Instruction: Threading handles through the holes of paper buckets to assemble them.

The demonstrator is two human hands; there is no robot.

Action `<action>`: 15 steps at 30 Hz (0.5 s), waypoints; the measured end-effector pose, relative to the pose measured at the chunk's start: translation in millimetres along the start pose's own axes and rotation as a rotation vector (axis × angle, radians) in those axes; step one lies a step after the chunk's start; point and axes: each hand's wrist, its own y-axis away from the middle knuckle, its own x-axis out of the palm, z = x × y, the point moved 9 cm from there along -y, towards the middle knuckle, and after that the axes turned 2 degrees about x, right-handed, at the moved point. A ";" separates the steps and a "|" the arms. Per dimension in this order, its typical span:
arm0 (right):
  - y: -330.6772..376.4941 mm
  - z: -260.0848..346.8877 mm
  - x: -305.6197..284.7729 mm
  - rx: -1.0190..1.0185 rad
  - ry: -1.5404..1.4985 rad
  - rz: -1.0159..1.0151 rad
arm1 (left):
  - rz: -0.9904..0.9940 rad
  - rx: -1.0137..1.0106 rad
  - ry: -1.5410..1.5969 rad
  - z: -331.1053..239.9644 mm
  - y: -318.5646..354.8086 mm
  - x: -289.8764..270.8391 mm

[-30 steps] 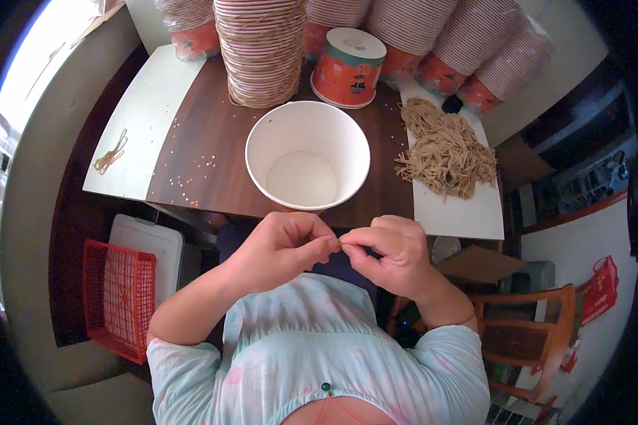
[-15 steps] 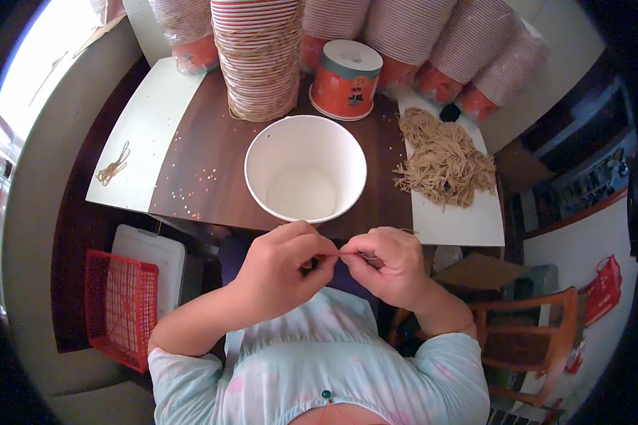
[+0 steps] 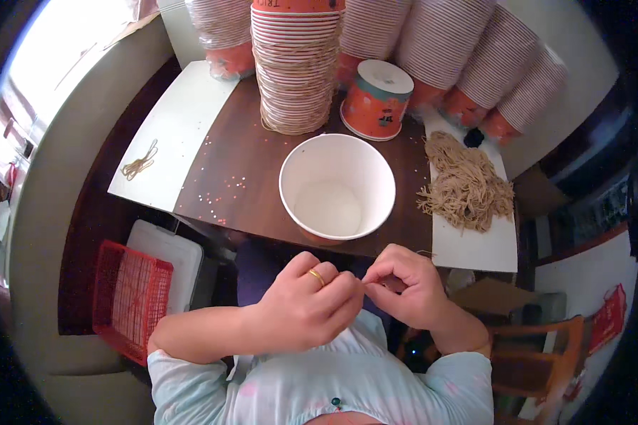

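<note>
Close in front of my chest and just off the table's near edge, my left hand (image 3: pixel 308 304), with a gold ring, is closed with its fingertips pinched. My right hand (image 3: pixel 407 287) is closed beside it, thumb and forefinger pressed together. Their fingertips meet; whatever thin thing is between them is too small to make out. Beyond the hands stands a white-lined paper bucket (image 3: pixel 368 161), upright with its mouth facing up. A heap of thin tan cords (image 3: pixel 468 185) lies on the table's white right end.
A tall stack of nested paper buckets (image 3: pixel 296 78) and an upturned orange bucket (image 3: pixel 377 106) stand behind. More wrapped stacks (image 3: pixel 446 42) line the back. At left lie a looped cord (image 3: pixel 140 161) and scattered dots. A red basket (image 3: pixel 131 297) sits below left, a wooden chair (image 3: pixel 532 354) right.
The view has shifted, so the table sits lower and more to the right. My left hand has turned, now showing its back and ring. The fingertips of both hands stay together.
</note>
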 end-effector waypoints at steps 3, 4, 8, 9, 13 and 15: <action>-1.3 4.4 2.7 -0.045 0.057 0.025 | 0.059 0.020 -0.084 -7.9 0.3 -0.4; -1.9 8.4 2.9 -0.088 0.068 0.022 | 0.060 0.019 -0.086 -7.3 -0.1 -0.1; -8.4 16.2 -0.9 -0.096 0.095 0.047 | 0.019 0.148 -0.154 -13.0 -2.7 -3.7; -10.8 16.8 0.1 -0.074 0.099 0.092 | 0.013 0.192 -0.175 -15.8 -2.9 -5.4; -29.9 23.6 2.5 0.034 0.037 0.228 | -0.002 0.325 -0.307 -13.7 -7.7 -18.6; -39.2 32.9 1.8 0.084 -0.018 0.271 | -0.062 0.366 -0.368 -7.5 -11.1 -28.9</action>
